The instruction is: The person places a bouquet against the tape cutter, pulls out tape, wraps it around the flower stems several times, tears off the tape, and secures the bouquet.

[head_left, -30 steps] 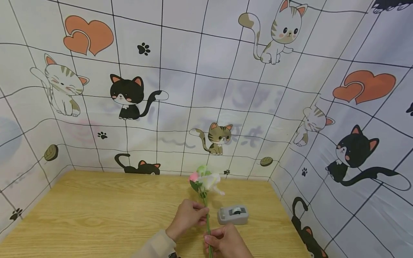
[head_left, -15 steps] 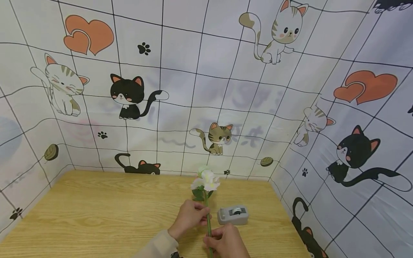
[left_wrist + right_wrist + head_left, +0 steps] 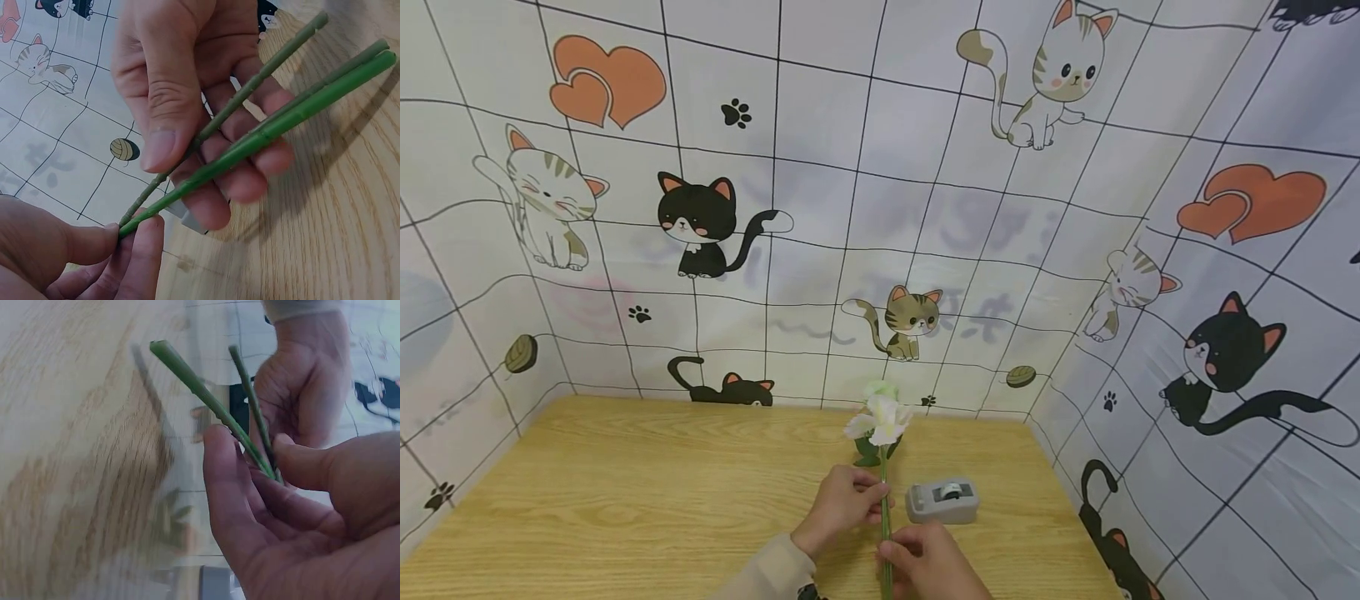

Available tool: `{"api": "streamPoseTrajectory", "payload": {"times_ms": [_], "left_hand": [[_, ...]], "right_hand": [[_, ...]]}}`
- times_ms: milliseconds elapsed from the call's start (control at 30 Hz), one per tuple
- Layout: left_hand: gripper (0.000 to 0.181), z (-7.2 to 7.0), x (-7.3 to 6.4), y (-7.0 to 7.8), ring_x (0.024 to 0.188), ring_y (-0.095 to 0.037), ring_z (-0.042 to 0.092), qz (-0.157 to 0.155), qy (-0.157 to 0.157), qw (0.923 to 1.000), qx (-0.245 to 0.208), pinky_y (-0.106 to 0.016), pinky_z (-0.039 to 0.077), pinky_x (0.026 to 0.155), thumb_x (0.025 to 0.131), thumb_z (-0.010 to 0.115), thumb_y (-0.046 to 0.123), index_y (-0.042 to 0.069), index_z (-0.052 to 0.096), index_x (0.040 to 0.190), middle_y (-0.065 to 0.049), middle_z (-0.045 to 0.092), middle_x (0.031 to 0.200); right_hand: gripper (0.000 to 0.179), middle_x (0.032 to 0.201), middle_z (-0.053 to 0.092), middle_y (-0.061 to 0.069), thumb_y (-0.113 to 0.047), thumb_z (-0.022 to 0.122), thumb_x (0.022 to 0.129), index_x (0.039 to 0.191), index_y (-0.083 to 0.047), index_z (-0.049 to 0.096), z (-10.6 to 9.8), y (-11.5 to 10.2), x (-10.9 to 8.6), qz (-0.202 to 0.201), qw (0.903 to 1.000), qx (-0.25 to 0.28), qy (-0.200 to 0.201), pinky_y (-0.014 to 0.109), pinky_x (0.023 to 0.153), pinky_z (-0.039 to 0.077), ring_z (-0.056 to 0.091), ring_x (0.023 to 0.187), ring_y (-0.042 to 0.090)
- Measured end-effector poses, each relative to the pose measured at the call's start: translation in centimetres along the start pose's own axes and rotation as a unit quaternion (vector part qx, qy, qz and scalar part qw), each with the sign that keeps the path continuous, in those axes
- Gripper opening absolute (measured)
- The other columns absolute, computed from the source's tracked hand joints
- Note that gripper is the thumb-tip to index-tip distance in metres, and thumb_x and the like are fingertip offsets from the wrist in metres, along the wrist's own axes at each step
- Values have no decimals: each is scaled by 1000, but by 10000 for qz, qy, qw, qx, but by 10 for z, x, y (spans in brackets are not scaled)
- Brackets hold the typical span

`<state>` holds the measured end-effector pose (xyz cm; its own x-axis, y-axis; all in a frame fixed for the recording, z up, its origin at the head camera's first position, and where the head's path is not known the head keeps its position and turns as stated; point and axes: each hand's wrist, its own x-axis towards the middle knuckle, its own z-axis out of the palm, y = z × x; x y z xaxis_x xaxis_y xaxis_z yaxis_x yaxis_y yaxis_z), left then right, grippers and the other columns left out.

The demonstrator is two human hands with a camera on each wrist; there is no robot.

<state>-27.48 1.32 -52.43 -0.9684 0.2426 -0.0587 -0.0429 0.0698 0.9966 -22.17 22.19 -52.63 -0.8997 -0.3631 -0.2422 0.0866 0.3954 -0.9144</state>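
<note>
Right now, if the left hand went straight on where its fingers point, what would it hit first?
Beyond the stems it pinches, the left hand would likely meet the tape dispenser first; the hand's height is unclear, so it might pass above.

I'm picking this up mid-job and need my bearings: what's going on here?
A person is holding a few flower stems together above the wooden table. The left hand pinches them below the white bloom; the right hand holds them lower down, its fingers behind the stems. Their lower ends spread apart. The tape dispenser sits on the table to the right, with neither hand on it.
</note>
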Motion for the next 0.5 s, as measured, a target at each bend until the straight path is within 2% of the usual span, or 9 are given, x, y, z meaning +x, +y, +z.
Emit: {"api": "streamPoseTrajectory", "payload": {"times_ms": [133,233,367,500], "left_hand": [[22,3,-3,3,86,-13,81,-59,14,9999,-115,-33,76,81,114,74,6,-14,81,120,-26,87,108],[25,4,-3,4,89,-14,81,-138,-49,9996,-231,-35,76,85,116,71,6,-16,78,124,-30,86,113],[27,5,-1,2,90,-14,82,-208,-127,9990,-366,-36,76,88,116,69,5,-18,75,129,-32,86,116],[28,5,0,0,92,-17,84,-234,-152,9988,-411,-38,76,90,117,69,5,-19,74,130,-31,86,116]], "right_hand": [[37,119,88,14,-21,62,122,133,10,78,-8,8,-2,-20,9939,828,-733,39,96,75,86,109,21],[43,125,87,13,-25,60,124,141,12,74,-11,11,-3,52,9868,1227,-1053,37,100,73,85,116,20],[41,119,88,6,-25,65,121,142,9,75,-13,12,-3,227,9881,1207,-927,32,97,72,84,111,14],[36,115,89,8,-19,68,119,142,7,77,-11,12,0,335,9925,984,-637,33,96,73,84,105,12]]}}
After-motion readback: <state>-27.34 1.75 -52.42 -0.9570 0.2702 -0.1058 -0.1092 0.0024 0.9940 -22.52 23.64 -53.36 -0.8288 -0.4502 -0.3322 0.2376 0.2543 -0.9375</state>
